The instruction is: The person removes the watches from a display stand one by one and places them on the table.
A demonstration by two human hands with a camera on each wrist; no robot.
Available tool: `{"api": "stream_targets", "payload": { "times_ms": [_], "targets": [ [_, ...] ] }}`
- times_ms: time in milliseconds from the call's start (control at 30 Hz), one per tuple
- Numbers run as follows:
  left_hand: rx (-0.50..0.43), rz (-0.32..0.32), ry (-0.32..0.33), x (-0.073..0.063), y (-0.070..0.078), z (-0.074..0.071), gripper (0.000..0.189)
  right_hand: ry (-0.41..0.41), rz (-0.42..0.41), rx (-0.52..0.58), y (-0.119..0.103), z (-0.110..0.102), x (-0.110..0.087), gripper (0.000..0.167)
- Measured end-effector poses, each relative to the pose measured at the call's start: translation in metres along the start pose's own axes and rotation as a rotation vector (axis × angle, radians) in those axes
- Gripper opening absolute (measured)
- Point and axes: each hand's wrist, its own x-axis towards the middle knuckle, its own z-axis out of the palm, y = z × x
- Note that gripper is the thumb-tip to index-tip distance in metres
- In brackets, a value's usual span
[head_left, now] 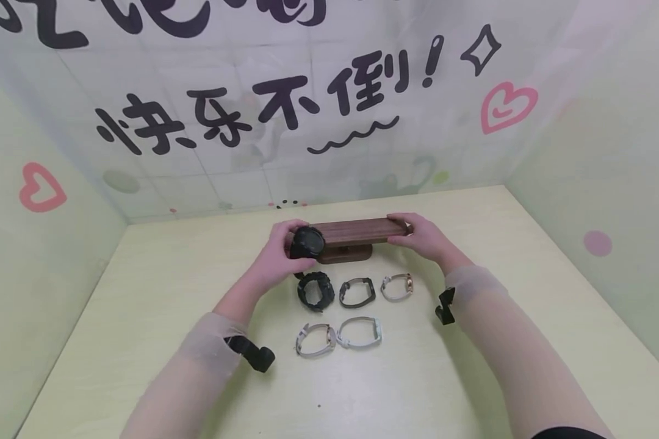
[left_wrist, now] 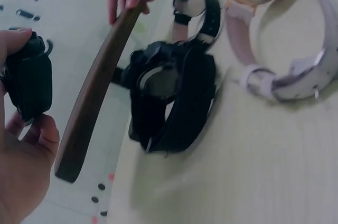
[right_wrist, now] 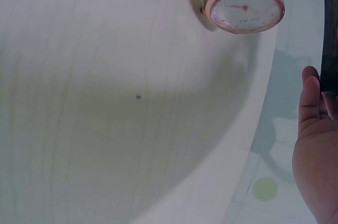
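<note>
My left hand [head_left: 269, 259] grips a black watch [head_left: 309, 242] by the left end of a brown wooden watch stand [head_left: 357, 230]. In the left wrist view, fingers and thumb are around the held watch [left_wrist: 34, 81], beside the wooden bar [left_wrist: 92, 108]. At the bar's other end, my right hand [head_left: 427, 238] holds it between thumb and fingers. Below the stand lie a chunky black watch [head_left: 325, 292], a slim dark watch [head_left: 370, 292] and a pale-strapped watch with a rose-gold case [head_left: 409, 284]. Most of the stand falls outside the right wrist view.
Closer to me, a light-strapped watch [head_left: 330, 337] and a pale mint watch [head_left: 377, 330] stand side by side on the light wood table [head_left: 417, 390]. Behind the table hangs a printed sheet [head_left: 241, 164], and side panels rise left and right.
</note>
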Motion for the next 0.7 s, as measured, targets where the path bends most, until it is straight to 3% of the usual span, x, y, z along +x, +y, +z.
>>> {"api": "stream_targets", "payload": {
  "times_ms": [400, 700],
  "targets": [
    [0.176, 0.132, -0.163, 0.002, 0.016, 0.047, 0.069, 0.003, -0.022, -0.010, 0.001, 0.002, 0.002, 0.060],
    [0.200, 0.162, -0.264, 0.004, 0.025, 0.078, 0.069, -0.008, -0.011, 0.012, 0.000, 0.002, 0.002, 0.059]
  ]
}}
